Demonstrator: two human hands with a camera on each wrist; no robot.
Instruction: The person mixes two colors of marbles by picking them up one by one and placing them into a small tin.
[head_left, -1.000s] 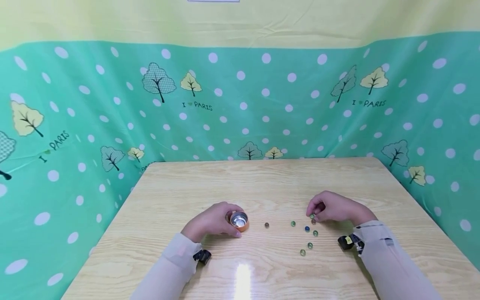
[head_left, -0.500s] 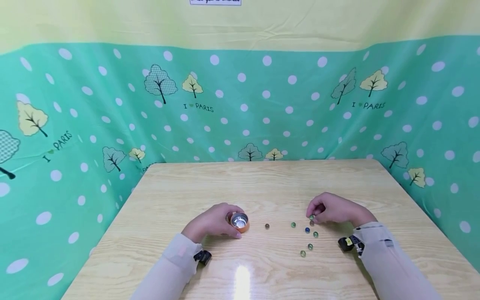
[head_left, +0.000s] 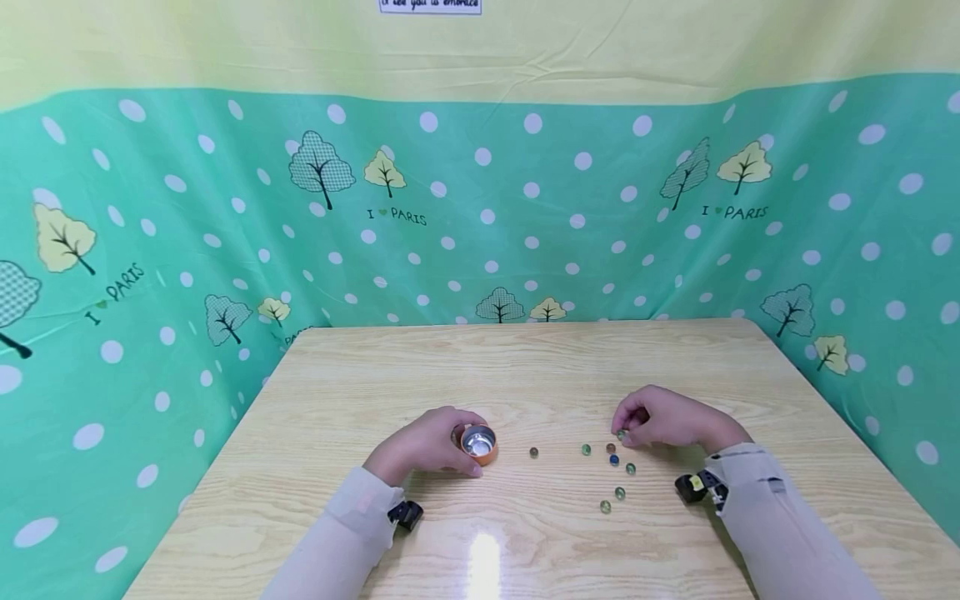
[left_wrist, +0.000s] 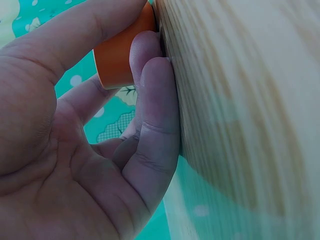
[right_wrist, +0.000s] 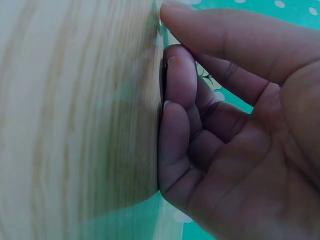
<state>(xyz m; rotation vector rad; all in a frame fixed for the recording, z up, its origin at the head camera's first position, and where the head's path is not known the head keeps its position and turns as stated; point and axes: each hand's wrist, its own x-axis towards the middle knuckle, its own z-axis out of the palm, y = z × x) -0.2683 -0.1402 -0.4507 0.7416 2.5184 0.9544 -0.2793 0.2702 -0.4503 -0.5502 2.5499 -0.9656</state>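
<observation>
My left hand [head_left: 431, 439] holds a small orange cup [head_left: 489, 456] with a silvery inside, upright on the table. Thumb and fingers wrap its left side; the left wrist view shows the orange wall [left_wrist: 117, 60] between them. Over on the right, my right hand [head_left: 663, 419] pinches a green marble [head_left: 622, 435] between thumb and fingertips, low at the tabletop. Just left of those fingertips lie a brown marble [head_left: 611, 448] and a blue marble [head_left: 614, 460]. Another brown marble [head_left: 534, 452] sits alone between cup and right hand.
Several more green marbles lie loose near the right hand: one left of the blue marble [head_left: 587, 450], one right of it [head_left: 631, 469], and two nearer the front [head_left: 620, 493]. A polka-dot curtain [head_left: 525, 208] hangs behind the wooden table [head_left: 450, 358].
The brown marble by the right fingertips has rolled left, now lying just behind the blue one. My left hand and the cup stay put. The head view has tilted up slightly.
</observation>
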